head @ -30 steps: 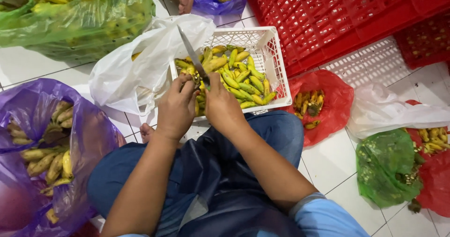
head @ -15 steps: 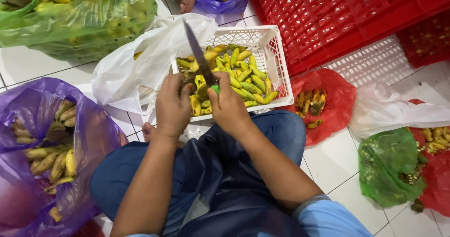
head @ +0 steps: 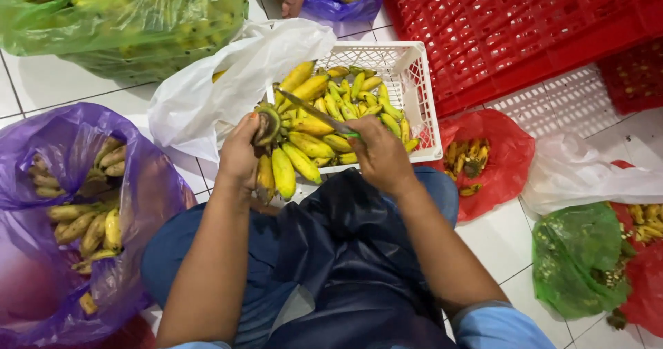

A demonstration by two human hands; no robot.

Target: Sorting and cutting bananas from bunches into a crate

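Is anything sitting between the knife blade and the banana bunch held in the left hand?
Nothing visible: the knife in the right hand already reaches the stem of the banana bunch that the left hand grips.

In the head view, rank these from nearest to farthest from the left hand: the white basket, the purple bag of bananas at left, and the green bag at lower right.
Measured from the left hand:
1. White basket: just ahead and to the right, near the banana bunch that hand grips.
2. Purple bag of bananas: on the floor at left.
3. Green bag: far lower right, beyond the right knee.
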